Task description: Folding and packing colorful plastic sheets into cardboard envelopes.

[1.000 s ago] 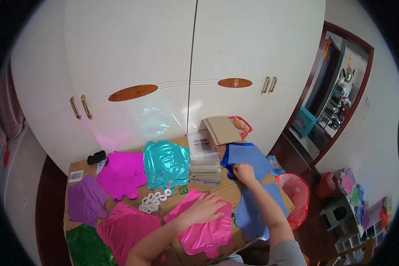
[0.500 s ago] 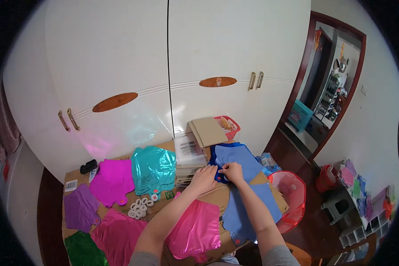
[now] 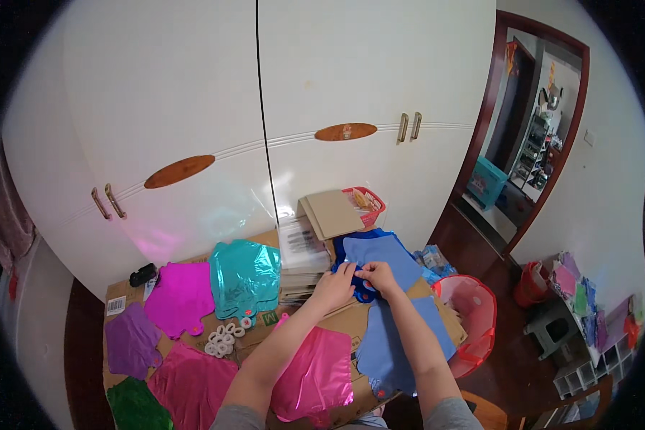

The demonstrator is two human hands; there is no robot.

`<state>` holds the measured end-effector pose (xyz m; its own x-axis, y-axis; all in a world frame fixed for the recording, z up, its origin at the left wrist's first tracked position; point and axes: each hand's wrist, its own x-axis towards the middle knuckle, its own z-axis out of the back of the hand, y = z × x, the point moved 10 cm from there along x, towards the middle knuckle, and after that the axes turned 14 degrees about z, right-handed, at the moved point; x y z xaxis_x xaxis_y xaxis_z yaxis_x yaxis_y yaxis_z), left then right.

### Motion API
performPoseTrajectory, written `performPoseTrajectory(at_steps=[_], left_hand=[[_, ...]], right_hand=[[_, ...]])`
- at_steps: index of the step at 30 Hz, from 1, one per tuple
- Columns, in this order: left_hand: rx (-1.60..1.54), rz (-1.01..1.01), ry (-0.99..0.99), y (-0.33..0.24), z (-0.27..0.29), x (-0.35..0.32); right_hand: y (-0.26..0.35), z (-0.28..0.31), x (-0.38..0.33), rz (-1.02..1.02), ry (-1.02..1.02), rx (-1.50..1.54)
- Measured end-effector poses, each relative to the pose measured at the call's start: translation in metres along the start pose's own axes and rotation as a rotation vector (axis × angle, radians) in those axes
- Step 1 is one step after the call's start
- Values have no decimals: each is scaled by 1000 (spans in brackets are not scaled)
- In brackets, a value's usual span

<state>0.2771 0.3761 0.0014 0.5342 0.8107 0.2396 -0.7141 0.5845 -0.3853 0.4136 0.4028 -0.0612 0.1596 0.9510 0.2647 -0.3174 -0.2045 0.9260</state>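
Note:
Both hands meet at the right side of the cardboard-topped table, over a stack of flat dark blue foil balloons [image 3: 365, 293]. My left hand [image 3: 335, 287] is closed, its fingertips on the dark blue foil at the stack's near end. Just right of it, my right hand [image 3: 378, 277] pinches the edge of the same foil between thumb and fingers. Light blue foil balloons [image 3: 390, 256] lie on top of the dark blue ones. Another light blue stack [image 3: 394, 344] spreads beneath my right forearm. The exact grip under the fingers is partly hidden.
To the left lie teal [image 3: 247, 279], magenta [image 3: 180, 297], purple [image 3: 130, 340], pink [image 3: 312, 373] and green [image 3: 140, 403] foil stacks. White rings [image 3: 222, 340] sit between them. A paper stack [image 3: 301, 247] and red basket [image 3: 369, 204] stand behind; a red bin [image 3: 480, 315] is right.
The whole view has shifted slightly. My hands stay at the dark blue foil, where the fingers have moved a little and more of the foil's near end shows.

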Motion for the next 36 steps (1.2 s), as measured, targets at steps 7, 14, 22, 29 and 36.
performPoseTrajectory(at_steps=[7,14,22,29,36], left_hand=[[305,17,196,5,-21,-10],[359,16,299,0,-40,-9],[337,51,270,7,-34,-12],[146,92,114,29,70,-60],[-118,433,-12,210,158,-192]], right_hand=[[-13,15,1,-153,-114,252],[-31,196,0,-95,-669,76],[268,189,-31,878,-729,-763],[313,-123,2,1182,123,-873],[213,-349,-47,1115,652,-769]])
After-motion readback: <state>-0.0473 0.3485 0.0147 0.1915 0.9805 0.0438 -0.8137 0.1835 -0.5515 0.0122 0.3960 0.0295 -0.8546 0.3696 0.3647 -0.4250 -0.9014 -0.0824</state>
